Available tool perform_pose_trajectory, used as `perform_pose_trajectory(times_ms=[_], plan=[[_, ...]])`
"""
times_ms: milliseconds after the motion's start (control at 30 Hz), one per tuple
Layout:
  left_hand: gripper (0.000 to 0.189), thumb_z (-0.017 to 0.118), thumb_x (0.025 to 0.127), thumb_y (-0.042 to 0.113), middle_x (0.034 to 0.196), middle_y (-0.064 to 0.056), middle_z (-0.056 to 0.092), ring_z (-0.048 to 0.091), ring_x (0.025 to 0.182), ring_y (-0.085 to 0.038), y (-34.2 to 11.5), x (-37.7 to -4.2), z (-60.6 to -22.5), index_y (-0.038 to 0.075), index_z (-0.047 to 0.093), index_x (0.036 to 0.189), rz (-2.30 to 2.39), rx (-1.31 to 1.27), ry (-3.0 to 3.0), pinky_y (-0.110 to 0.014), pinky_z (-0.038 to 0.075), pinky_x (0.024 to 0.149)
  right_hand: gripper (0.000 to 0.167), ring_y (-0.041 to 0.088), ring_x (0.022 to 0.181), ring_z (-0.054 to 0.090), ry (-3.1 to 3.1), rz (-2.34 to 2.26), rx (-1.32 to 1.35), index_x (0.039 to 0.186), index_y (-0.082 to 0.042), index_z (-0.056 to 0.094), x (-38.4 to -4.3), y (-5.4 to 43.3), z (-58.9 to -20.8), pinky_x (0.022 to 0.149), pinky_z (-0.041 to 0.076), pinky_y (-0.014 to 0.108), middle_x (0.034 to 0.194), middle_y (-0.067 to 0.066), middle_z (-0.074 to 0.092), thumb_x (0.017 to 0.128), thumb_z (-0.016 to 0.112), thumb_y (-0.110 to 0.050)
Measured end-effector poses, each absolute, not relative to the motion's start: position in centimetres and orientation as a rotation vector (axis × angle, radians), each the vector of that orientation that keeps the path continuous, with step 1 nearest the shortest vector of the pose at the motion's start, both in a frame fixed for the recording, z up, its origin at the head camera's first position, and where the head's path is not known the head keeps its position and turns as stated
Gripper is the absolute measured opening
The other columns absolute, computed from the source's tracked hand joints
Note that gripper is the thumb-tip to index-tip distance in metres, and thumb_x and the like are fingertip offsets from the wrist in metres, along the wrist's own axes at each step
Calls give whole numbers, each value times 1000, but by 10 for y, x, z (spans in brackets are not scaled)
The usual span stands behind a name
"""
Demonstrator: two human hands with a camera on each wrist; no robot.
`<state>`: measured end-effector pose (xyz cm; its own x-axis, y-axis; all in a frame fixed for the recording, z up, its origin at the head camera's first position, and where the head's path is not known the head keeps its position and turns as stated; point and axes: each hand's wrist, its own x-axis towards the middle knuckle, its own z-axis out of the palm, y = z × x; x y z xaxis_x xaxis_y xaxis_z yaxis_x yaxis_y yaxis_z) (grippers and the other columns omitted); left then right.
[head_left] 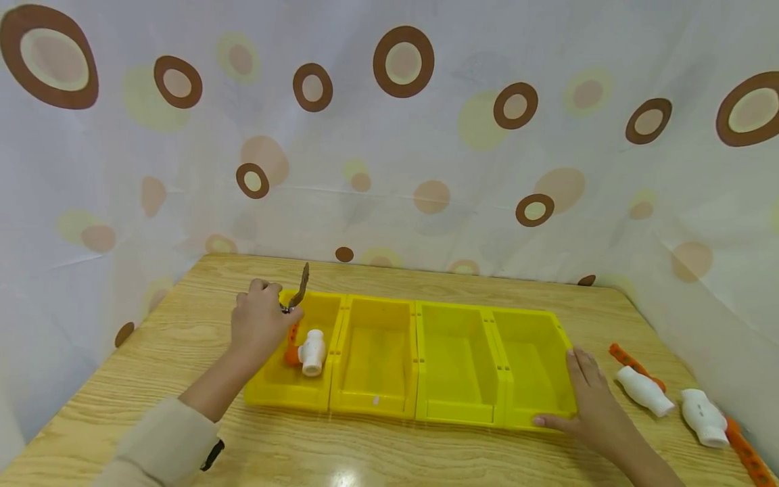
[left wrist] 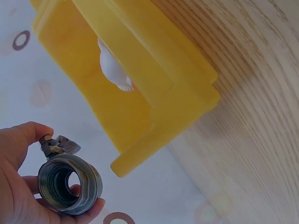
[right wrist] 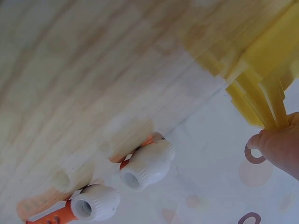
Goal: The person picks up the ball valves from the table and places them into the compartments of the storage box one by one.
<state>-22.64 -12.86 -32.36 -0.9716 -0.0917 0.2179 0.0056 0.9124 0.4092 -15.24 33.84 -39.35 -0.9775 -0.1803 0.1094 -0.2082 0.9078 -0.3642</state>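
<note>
My left hand [head_left: 262, 318] holds a metal ball valve [left wrist: 70, 184] over the leftmost yellow bin. The valve's threaded bore faces the left wrist camera, and its lever handle [head_left: 301, 287] points up in the head view. Inside that bin [head_left: 264, 396] lies a white plastic ball valve [head_left: 313, 353] with an orange handle [head_left: 293, 352]. At the far end of the row, my right hand [head_left: 599, 409] grips the rightmost yellow bin [head_left: 535, 358], fingers along its right wall and thumb at its front rim.
Two middle yellow bins [head_left: 379, 352] join the end ones in a row on the wooden table [head_left: 292, 446]. Two white plastic valves [head_left: 645, 390] with orange handles [head_left: 748, 453] lie at the table's right. A patterned sheet [head_left: 389, 149] hangs behind and along the sides.
</note>
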Motion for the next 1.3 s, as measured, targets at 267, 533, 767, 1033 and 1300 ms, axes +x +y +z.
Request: perform_pose_trajectory(times_ms=[267, 533, 767, 1033, 1300], plan=[[50, 61, 82, 30, 122, -24, 51, 53, 97, -45, -114, -223, -330, -4, 59, 118, -595, 14, -2831, -51, 52, 74, 124, 58, 133, 4, -3002, 613, 299, 142, 15, 0, -152, 339, -394, 95, 22, 73, 148, 38, 1, 68, 75, -50], [49, 63, 82, 31, 121, -23, 53, 54, 92, -42, -100, -217, -331, -3, 61, 117, -609, -31, -2828, -47, 53, 70, 124, 58, 133, 5, -3007, 591, 293, 142, 15, 0, -152, 339, -393, 95, 22, 73, 148, 37, 0, 68, 74, -51], [48, 63, 82, 30, 119, -20, 54, 54, 93, -41, -90, -215, -334, -2, 62, 117, -638, -51, -2823, -45, 54, 67, 124, 58, 132, 6, -3005, 585, 297, 142, 15, 0, -152, 338, -393, 95, 23, 73, 148, 37, 0, 68, 74, -51], [48, 65, 80, 33, 117, -18, 56, 56, 91, -37, -79, -212, -334, 1, 63, 116, -632, -65, -2821, -42, 54, 70, 125, 58, 132, 8, -2989, 569, 304, 142, 15, -1, -152, 339, -394, 94, 23, 73, 148, 37, 1, 68, 75, -51], [48, 66, 80, 33, 112, -18, 57, 54, 85, -34, -66, -210, -334, 2, 63, 117, -616, -97, -2814, -39, 53, 63, 124, 59, 131, 9, -2985, 562, 309, 142, 16, 0, -153, 339, -395, 94, 24, 73, 147, 38, 2, 68, 75, -51]])
